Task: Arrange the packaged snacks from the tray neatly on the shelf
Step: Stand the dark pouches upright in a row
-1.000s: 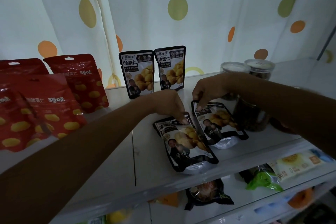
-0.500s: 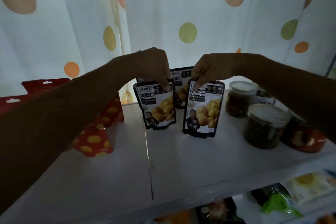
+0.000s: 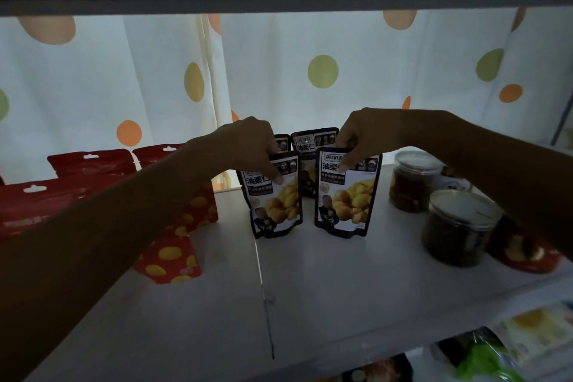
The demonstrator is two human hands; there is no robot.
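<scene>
Two black snack pouches with yellow chestnuts printed on them stand upright on the white shelf [image 3: 310,288]. My left hand [image 3: 251,146] pinches the top of the left pouch [image 3: 277,205]. My right hand [image 3: 362,136] pinches the top of the right pouch [image 3: 345,201]. Two more black pouches [image 3: 310,146] stand behind them against the curtain, partly hidden by my hands. No tray is in view.
Red snack pouches [image 3: 173,254] stand at the left of the shelf. Clear jars with dark contents [image 3: 455,229] and a red pack [image 3: 524,251] stand at the right. The shelf above [image 3: 279,3] hangs low overhead. A lower shelf holds more packs [image 3: 483,357].
The two pouches lay flat near the shelf's front edge one second ago. Both hands lifted them upright and set them standing in front of the back pair. The view has dropped lower.
</scene>
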